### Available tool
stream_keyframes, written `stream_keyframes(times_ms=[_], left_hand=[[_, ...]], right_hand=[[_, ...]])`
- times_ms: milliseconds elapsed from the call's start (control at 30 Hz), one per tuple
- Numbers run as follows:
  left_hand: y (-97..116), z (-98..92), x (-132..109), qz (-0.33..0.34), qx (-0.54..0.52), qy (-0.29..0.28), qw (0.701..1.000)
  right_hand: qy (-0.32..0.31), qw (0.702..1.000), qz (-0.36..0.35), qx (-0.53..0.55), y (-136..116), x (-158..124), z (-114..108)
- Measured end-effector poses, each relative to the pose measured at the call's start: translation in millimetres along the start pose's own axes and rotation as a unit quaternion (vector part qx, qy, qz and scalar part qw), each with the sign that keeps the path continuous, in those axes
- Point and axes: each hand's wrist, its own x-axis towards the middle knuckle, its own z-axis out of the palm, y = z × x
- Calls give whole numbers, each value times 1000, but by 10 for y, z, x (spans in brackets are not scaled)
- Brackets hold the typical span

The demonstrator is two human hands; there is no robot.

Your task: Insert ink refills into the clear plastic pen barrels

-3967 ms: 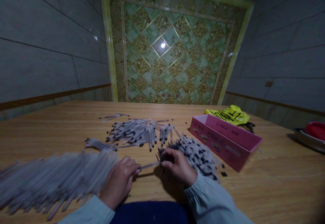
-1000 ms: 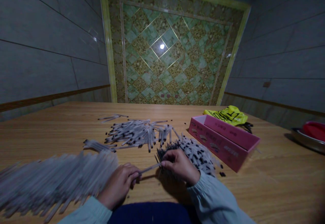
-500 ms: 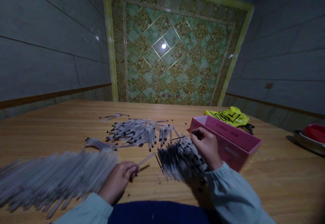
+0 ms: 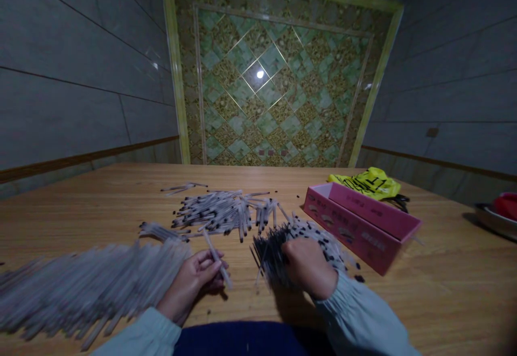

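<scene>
A translucent plastic tube (image 4: 217, 256) is pinched between the thumb and fingers of my left hand (image 4: 197, 276), tilted with its top towards the left. My right hand (image 4: 309, 267) is curled over the pile of thin dark sticks (image 4: 271, 247); its fingertips are hidden, so what they grip cannot be made out. Beside that hand spread clear pieces with small black caps (image 4: 319, 235). To the left of my left hand lies a big heap of empty-looking clear tubes (image 4: 97, 280).
Tubes with dark ends (image 4: 214, 210) lie in a loose pile farther back on the wooden table (image 4: 452, 280). At the right stands an open pink box (image 4: 359, 232), with a yellow plastic bag (image 4: 369, 182) behind it. A metal bowl with something red (image 4: 498, 218) sits at the far right.
My right hand has come down and left from beside the pink box, where it held a thin dark stick, onto the dark sticks. The tube in my left hand has swung from pointing right to pointing up-left.
</scene>
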Motion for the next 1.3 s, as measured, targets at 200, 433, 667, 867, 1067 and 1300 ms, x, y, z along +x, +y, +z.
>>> stream_keyframes(times_ms=[200,433,667,867,1067,1300], left_hand=[[-83,59,12,0,-21,5,1000],[-108,14,43,13,-1,-13,1000],[-30,66,-11,8,7,12,1000],[77,-81,35,14,16,119,993],[162,-256,95,56,39,160,985],[77,-149,87,116,220,141,958]], right_hand=[[-81,867,-45,490,-422,-5,291],[-275,575,66,768,-596,21,651],[-243,567,69,784,-633,7,534],[-75,793,16,604,-728,-109,497],[162,934,-27,317,-351,25,276],[166,966,187,59,622,296,206]])
